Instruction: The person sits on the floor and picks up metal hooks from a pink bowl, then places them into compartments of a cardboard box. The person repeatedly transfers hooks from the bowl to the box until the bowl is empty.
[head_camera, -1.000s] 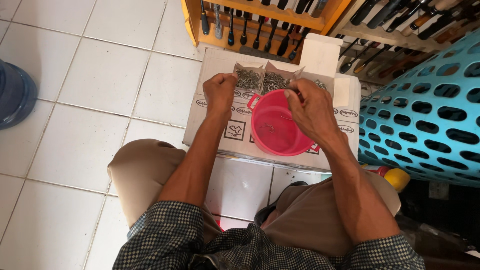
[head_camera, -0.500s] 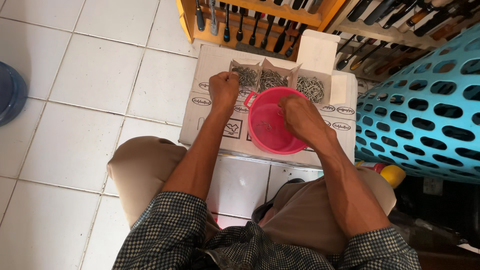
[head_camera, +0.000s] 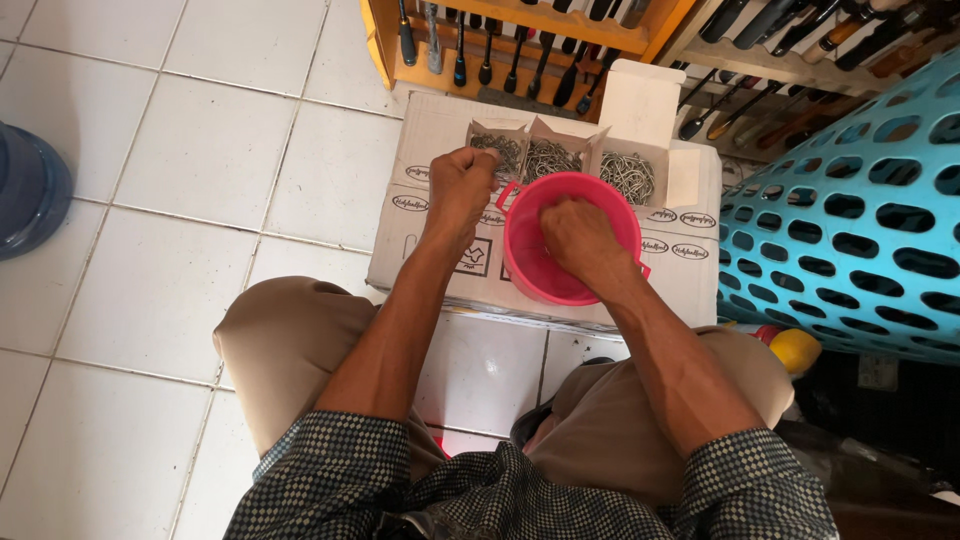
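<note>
A pink plastic bucket (head_camera: 535, 270) stands on a flat cardboard carton (head_camera: 425, 215) in front of my knees. Behind the bucket sit three small open boxes filled with grey metal hooks (head_camera: 628, 176). My left hand (head_camera: 462, 185) is curled into a fist at the front edge of the leftmost small box (head_camera: 505, 147); what its fingers enclose is hidden. My right hand (head_camera: 580, 240) reaches down inside the bucket, knuckles up, with its fingertips out of sight against the bucket's bottom.
A wooden rack of screwdrivers and other hand tools (head_camera: 520, 40) stands behind the carton. A large turquoise perforated basket (head_camera: 850, 230) is close on the right. A blue water jug (head_camera: 30, 190) sits at the left edge on the white tiled floor.
My right hand moved from above the small boxes down into the pink bucket. My left hand stayed at the leftmost box.
</note>
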